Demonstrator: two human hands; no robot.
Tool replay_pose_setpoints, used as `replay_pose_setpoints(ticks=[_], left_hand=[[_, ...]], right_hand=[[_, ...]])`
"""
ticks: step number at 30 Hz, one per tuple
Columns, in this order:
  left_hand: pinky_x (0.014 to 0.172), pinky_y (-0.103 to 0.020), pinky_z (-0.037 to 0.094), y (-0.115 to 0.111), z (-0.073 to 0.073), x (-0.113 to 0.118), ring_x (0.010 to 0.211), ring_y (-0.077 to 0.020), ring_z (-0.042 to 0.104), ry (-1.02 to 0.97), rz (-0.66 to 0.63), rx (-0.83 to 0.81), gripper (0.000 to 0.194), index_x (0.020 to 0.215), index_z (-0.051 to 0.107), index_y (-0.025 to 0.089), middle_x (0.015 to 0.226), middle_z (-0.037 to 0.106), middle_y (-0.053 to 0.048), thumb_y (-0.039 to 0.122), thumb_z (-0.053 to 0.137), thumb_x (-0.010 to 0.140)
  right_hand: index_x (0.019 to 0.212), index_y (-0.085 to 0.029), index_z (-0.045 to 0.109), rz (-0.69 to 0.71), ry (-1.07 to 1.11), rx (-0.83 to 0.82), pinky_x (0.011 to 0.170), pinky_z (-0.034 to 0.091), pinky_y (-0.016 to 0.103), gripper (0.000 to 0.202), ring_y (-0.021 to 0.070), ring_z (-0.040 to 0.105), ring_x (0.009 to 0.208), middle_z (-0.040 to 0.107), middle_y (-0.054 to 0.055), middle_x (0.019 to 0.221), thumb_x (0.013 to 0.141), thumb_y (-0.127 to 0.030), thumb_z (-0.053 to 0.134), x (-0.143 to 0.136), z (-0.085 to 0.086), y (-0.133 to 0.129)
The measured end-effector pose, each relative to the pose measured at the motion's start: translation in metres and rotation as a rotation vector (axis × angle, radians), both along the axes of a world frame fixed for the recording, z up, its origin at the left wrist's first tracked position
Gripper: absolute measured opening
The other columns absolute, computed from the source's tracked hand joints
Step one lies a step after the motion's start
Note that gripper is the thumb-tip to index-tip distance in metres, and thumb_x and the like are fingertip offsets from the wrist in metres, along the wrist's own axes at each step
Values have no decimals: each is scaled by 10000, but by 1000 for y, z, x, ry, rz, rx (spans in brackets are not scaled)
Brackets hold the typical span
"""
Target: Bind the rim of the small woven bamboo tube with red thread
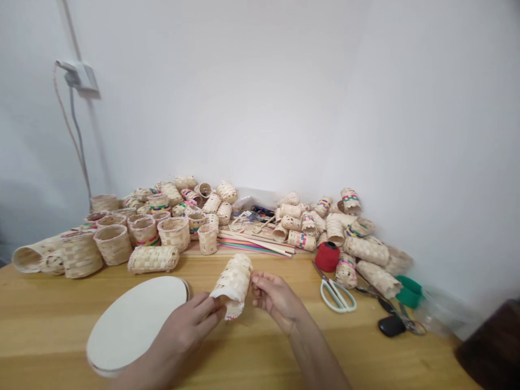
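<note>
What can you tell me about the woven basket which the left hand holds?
The woven basket is a small cylinder of pale, flat, bamboo-like strips, with pink stitching at its uneven near end, which opens toward the viewer. It is tilted over the table, held by the left hand; the right hand is at its right side, contact unclear.

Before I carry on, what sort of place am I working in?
Probably a small basket-weaving workspace: many pale, cylindrical woven baskets crowd a light-brown wooden table, with a bundle of flat pale and coloured strips and white-handled metal scissors among them.
</note>
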State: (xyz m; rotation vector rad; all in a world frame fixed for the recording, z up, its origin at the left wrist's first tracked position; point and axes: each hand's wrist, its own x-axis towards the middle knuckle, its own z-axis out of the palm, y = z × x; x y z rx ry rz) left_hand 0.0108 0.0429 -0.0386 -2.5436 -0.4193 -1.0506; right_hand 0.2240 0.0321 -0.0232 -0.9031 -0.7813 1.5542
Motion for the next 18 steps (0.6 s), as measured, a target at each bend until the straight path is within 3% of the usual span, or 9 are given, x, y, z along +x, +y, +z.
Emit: replay_pose_setpoints(ticks=[9, 18], left_hand=[[561, -240, 389, 4, -8, 1, 668, -153, 477, 74, -20, 7, 376, 989, 606, 133, 789, 604, -52, 134, 231, 1020], [561, -239, 389, 3, -11, 2, 676, -154, 465, 107, -8, 6, 423, 970, 614, 148, 782, 602, -42, 194, 198, 1037]], right_hand=[[691, -156, 574, 43, 68, -35, 488, 387, 186, 412, 56, 427, 522, 480, -76, 576, 517, -390, 866, 2, -2, -1], [640, -181, 479, -1, 6, -148, 423, 303, 167, 545, 40, 343, 441, 391, -107, 493, 485, -572, 825, -1, -7, 3]])
